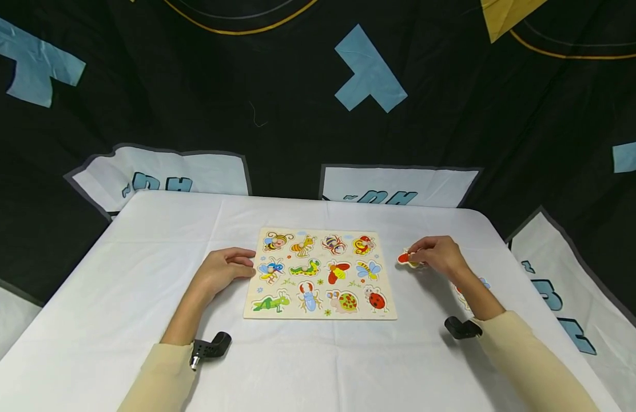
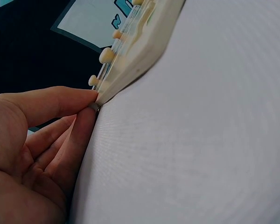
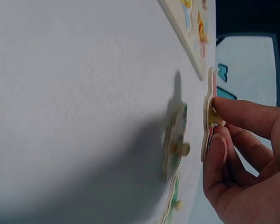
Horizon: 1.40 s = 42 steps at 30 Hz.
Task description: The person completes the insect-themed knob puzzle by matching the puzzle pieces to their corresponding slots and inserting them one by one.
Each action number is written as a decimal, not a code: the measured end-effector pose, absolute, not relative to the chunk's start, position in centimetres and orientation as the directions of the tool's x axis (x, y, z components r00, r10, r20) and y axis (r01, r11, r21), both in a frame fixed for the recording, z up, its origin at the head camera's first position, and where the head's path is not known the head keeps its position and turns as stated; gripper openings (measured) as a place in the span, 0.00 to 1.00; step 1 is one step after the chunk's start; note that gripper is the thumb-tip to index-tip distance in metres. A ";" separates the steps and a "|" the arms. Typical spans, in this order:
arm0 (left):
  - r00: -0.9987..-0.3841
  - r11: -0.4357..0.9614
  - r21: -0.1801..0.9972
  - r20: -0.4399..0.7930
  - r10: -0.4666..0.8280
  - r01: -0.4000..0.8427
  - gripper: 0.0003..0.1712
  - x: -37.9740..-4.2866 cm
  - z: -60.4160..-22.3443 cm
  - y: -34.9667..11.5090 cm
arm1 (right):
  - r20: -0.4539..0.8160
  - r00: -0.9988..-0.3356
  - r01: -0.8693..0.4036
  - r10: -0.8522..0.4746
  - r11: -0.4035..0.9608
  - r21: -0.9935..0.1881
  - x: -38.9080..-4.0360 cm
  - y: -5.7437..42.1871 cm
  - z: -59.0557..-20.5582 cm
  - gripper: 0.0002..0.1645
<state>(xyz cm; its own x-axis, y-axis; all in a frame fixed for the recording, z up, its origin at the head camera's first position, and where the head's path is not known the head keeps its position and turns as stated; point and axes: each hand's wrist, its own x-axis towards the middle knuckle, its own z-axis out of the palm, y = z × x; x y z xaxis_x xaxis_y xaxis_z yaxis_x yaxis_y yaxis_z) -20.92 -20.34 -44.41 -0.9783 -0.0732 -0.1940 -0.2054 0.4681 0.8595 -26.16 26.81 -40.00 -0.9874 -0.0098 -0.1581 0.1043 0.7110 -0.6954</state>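
A wooden peg puzzle board (image 1: pixel 320 313) with colourful insect pictures lies on the white table. My left hand (image 1: pixel 226 270) is at its left edge, fingertips and thumb tip touching the rim; in the left wrist view the fingers (image 2: pixel 60 100) meet the board's side (image 2: pixel 144 65). My right hand (image 1: pixel 438 254), right of the board, pinches a red and yellow puzzle piece (image 1: pixel 404 258) by its wooden knob. Seen from the right wrist, that piece (image 3: pixel 207 121) is held edge-on, thumb and forefinger round the knob.
Loose knobbed pieces lie under the right forearm; one (image 1: pixel 461 297) is partly hidden by it. From the right wrist, a nearer loose piece (image 3: pixel 175 142) and a green one (image 3: pixel 171 205) show. Behind the table hangs a black cloth (image 1: pixel 277 103) with pale blue shapes.
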 end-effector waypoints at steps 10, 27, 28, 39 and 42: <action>-0.978 0.443 0.872 -0.198 -0.069 -0.208 0.29 -20.9 -44.4 -20.3 | -0.169 -0.985 0.097 -0.032 0.707 -0.700 -26.7 23.7 -40.1 0.11; -0.978 0.428 0.880 -0.198 -0.065 -0.206 0.30 -20.9 -44.5 -20.4 | -0.170 -0.979 0.047 -0.113 0.688 -0.724 -26.4 19.5 -40.5 0.08; -0.978 0.428 0.880 -0.197 -0.064 -0.205 0.30 -20.9 -44.5 -20.4 | -0.172 -0.979 0.046 -0.115 0.690 -0.723 -26.5 19.3 -40.5 0.08; -0.979 0.432 0.879 -0.194 -0.059 -0.200 0.29 -20.9 -44.5 -20.4 | -0.156 -0.971 -0.011 -0.180 0.688 -0.726 -25.9 16.9 -40.9 0.07; -0.981 0.428 0.883 -0.188 -0.050 -0.191 0.30 -20.9 -44.5 -20.4 | -0.142 -0.969 -0.037 -0.202 0.688 -0.724 -25.7 16.5 -41.0 0.06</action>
